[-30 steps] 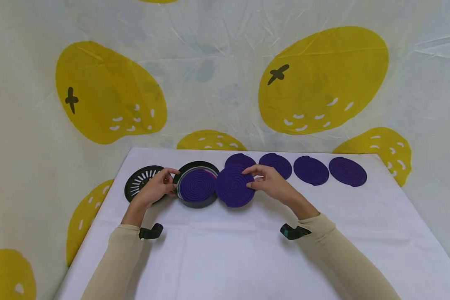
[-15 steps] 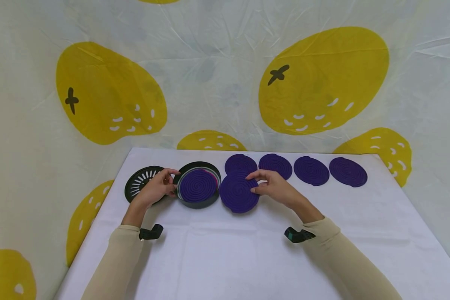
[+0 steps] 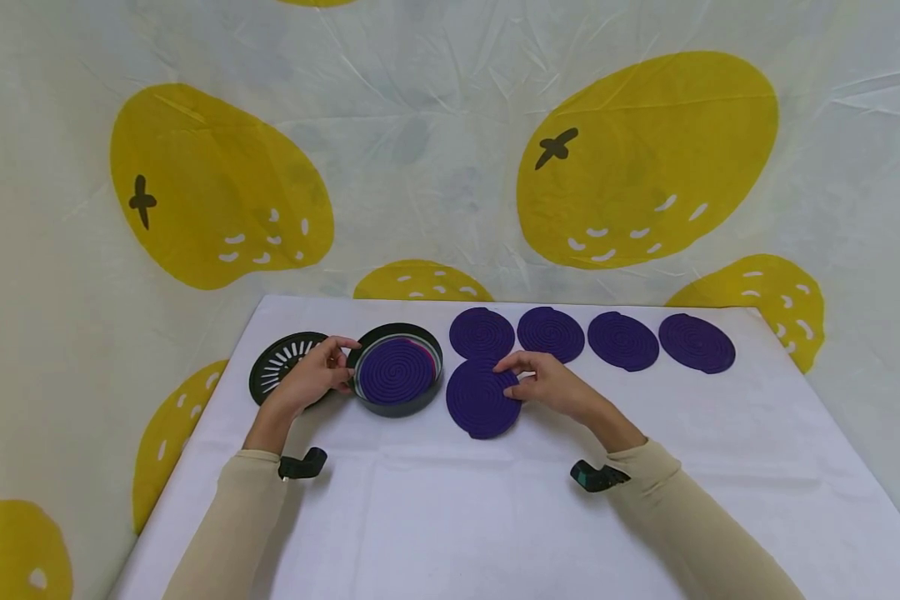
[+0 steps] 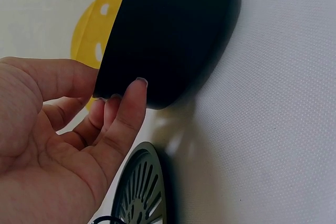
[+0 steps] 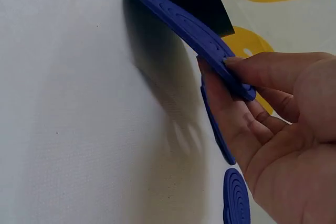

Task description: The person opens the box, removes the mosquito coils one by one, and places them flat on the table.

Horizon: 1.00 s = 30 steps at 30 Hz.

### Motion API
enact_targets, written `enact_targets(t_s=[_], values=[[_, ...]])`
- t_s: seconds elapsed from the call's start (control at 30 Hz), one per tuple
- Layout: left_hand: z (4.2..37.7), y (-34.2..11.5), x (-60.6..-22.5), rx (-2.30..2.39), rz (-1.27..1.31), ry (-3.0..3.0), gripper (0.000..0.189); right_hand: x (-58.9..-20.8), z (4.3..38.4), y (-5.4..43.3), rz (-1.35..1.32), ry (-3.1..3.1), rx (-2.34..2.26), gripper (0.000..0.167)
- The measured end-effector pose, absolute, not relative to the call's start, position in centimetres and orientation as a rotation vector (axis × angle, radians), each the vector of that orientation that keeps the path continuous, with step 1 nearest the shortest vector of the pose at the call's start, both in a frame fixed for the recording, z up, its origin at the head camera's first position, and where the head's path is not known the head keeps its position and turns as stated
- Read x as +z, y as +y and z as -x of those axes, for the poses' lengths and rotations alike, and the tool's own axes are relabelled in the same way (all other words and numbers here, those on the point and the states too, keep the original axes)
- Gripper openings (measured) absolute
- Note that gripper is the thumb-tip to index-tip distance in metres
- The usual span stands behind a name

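My right hand (image 3: 551, 383) pinches a purple mosquito coil (image 3: 480, 404) by its right edge. In the right wrist view this coil (image 5: 184, 22) slants, its far edge over the white cloth and its shadow below. My left hand (image 3: 313, 373) holds the left side of a round dark tin (image 3: 397, 408), thumb and fingers at its wall in the left wrist view. Another purple coil (image 3: 396, 372) lies inside the tin, with a pink and pale edge showing around it. Partly behind the left hand is a dark slotted lid (image 3: 273, 367).
Several more purple coils lie in a row along the back of the table: one coil (image 3: 482, 333) just behind the held one, others further right, ending with a coil (image 3: 696, 342) near the right edge. A lemon-printed curtain (image 3: 420, 167) hangs behind the white-covered table (image 3: 450, 517).
My right hand has drawn the pinched coil right and toward me, away from the tin, so the coil in the tin and the one behind show more fully. My left hand stays put.
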<state>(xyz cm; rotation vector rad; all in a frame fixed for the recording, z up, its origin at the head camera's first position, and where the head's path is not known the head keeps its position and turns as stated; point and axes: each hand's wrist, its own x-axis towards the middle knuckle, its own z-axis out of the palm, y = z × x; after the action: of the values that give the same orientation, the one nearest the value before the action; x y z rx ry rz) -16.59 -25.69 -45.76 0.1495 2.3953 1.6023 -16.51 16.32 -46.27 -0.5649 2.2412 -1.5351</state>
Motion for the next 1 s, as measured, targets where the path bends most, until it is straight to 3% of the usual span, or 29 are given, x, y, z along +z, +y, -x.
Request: enact_targets(t_s=[0.53,1.0], values=[[16.49,-25.67,-45.52,1.602,-0.151,2.390,0.051,-46.63,16.84,16.22,0.604,2.485,-1.278,0.051],[16.45,-25.59,-45.09,1.587,-0.139,2.392,0.051,-46.36,17.00,15.78,0.648,2.493,-1.174,0.051]])
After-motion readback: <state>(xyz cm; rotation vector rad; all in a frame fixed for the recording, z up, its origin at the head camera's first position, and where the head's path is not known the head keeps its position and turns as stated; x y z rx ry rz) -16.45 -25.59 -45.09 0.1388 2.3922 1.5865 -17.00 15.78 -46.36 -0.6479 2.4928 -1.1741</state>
